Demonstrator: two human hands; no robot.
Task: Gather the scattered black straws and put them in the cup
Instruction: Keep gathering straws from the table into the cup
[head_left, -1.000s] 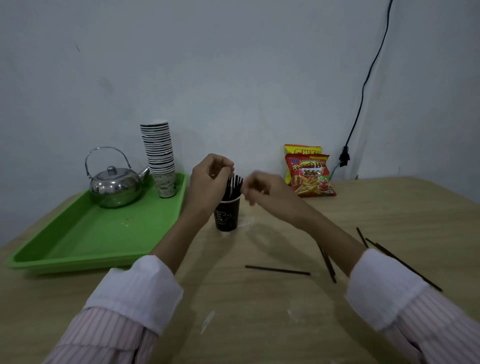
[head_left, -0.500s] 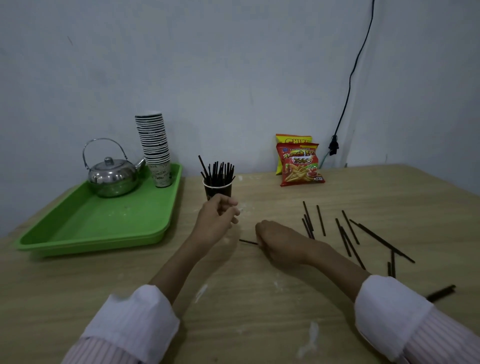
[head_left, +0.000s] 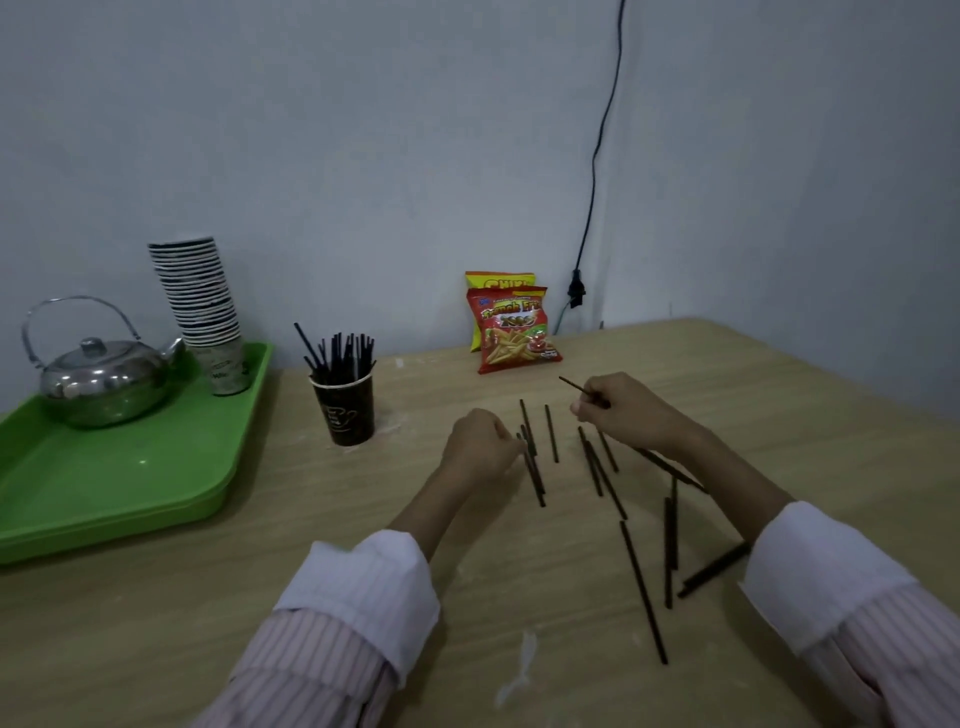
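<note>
A black paper cup (head_left: 344, 410) stands on the wooden table (head_left: 208, 597) with several black straws upright in it. More black straws (head_left: 602, 478) lie scattered to its right. My right hand (head_left: 626, 410) pinches one black straw (head_left: 571, 385), whose free end points up and left. My left hand (head_left: 480, 444) rests curled on the table, its fingertips at the end of a pair of straws (head_left: 535, 475); whether it grips them is unclear. A long straw (head_left: 643, 592) lies nearest to me.
A green tray (head_left: 104, 488) at the left holds a steel kettle (head_left: 101, 382) and a tall stack of paper cups (head_left: 200, 306). Two snack bags (head_left: 511, 330) lean on the wall. A black cable (head_left: 597, 156) hangs down to the table's far corner.
Both hands left the cup and moved right to the scattered straws. My right hand picked up one straw; my left hand came down to the table at a pair of straws.
</note>
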